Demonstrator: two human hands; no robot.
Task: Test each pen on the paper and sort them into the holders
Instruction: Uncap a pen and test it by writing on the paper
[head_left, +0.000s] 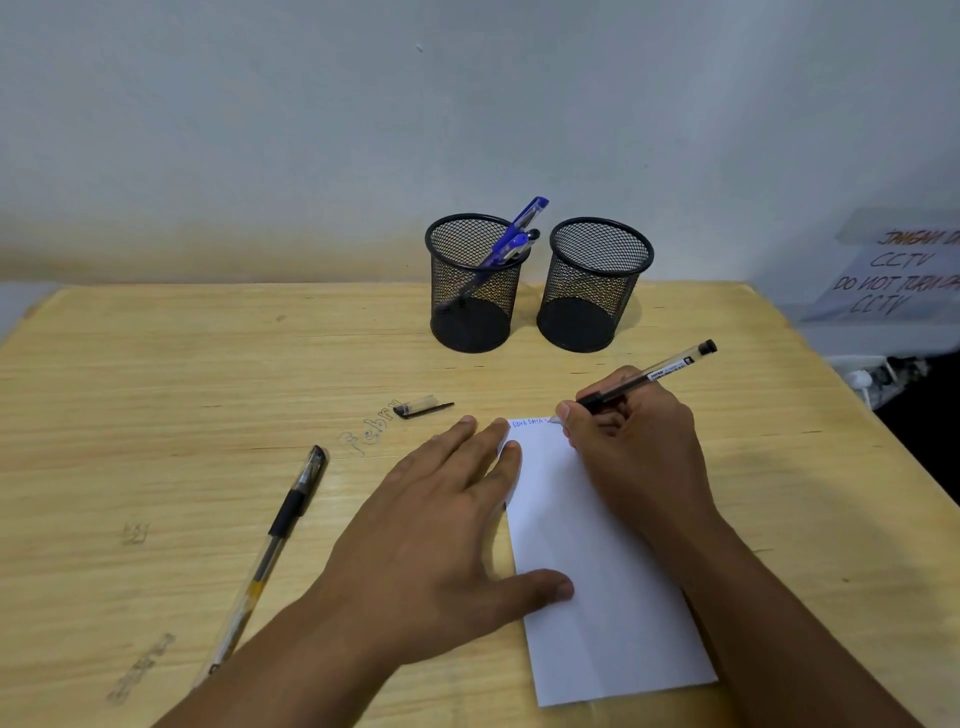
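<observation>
Right hand: I grip the black pen in a writing hold, fingers curled round its rubber sleeve, tip at the top edge of the paper.
Left hand: flat, fingers straight, pressing the paper's left edge to the table.
Paper: a narrow white sheet between my hands; small blue lettering runs along its top edge, beside the pen tip.
Cap: lies loose on the table, apart from the paper, toward the holders.
Second pen: capped, lying left of my left hand, untested by my reckoning.
Left holder: black mesh cup, holds blue pens leaning toward the right.
Right holder: black mesh cup just beside it, no pen seen inside.
Handling, pen: I judge it light, stiff and smooth on the clear barrel; the rubber sleeve near the tip is the sure place to hold.
Handling, paper: thin and likely to slide, so it wants my flat palm on it.
Handling, cap: small and apt to roll; pinch by the clip.
</observation>
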